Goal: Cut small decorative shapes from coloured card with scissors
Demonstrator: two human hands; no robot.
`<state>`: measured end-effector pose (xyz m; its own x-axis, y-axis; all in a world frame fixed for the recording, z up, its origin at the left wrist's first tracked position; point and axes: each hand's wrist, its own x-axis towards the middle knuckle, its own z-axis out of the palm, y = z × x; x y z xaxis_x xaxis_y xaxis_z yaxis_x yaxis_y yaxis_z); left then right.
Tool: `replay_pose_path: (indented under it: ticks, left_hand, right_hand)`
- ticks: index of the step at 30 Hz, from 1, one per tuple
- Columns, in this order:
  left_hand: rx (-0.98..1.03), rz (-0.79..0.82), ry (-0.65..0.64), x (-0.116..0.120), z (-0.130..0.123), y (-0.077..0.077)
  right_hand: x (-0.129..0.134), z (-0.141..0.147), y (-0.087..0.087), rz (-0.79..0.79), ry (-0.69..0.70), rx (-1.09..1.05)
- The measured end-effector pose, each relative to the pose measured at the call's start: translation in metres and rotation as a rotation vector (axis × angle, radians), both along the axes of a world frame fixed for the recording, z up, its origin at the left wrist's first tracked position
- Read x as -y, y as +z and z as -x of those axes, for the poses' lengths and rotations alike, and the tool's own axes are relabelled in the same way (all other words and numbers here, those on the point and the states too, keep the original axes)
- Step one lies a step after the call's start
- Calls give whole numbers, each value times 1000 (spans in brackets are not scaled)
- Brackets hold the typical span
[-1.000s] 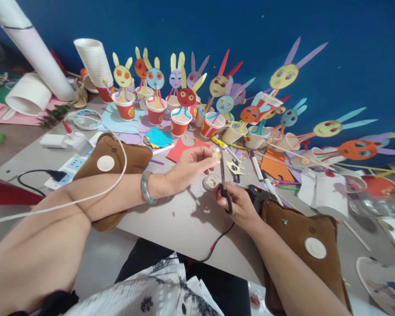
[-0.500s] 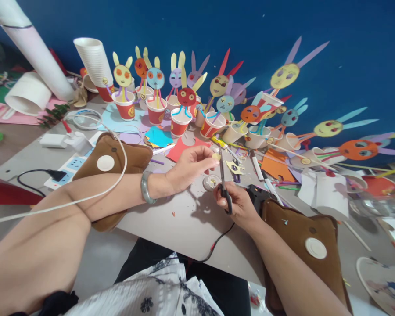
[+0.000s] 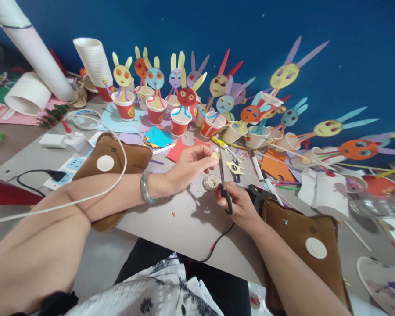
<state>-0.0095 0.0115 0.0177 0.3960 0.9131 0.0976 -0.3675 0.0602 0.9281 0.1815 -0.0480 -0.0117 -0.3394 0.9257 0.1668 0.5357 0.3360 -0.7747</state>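
Note:
Between thumb and finger, my left hand [image 3: 192, 166] pinches a small yellow paper piece [image 3: 215, 156] above the table. My right hand [image 3: 235, 201] grips the black handles of a pair of scissors [image 3: 221, 169], whose blades point up and away, right beside the yellow piece. Whether the blades touch the paper is too small to tell. Beneath the hands lies a small clear round container [image 3: 211, 182]. Just right of the blades is a cut yellow scrap [image 3: 234, 167].
Paper cups with rabbit-faced figures [image 3: 180, 121] line the blue wall. Brown cushions [image 3: 113, 160] lie under the left forearm and beside the right one. A white cable [image 3: 85, 201] crosses the left forearm. Markers [image 3: 256, 166] and orange paper [image 3: 276, 164] lie right of the scissors.
Both hands stay almost in place; the yellow piece at my left fingertips has shifted very slightly.

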Motion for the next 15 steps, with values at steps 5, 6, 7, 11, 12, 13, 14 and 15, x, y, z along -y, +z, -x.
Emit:
replay_pose_path:
  ticks: [5,6,7,11,12,13,14,15]
  left_hand:
    - [10,-4,1,0,0,0]
    - [9,2,3,0,-1,0]
    - [9,8,4,0,-1,0]
    - [15,23,10,1,-1,1]
    - [18,24,9,1,-1,1]
    - [20,24,8,1,-1,1]
    - [21,26,5,1,-1,1]
    - [22,30,2,1,-1,1]
  right_hand:
    - [0,0,-1,12,-5,-13]
    - [0,0,-1,17,-7,-13]
    - [0,-1,-1,20,-7,-13]
    - [0,-1,-3,24,-13,-23]
    - [0,-1,-3,23,-13,-25]
    - [0,-1,-3,19,-14,-26]
    - [0,-1,-3,15,-14,-26]
    - [0,-1,-3,11,-14,-25]
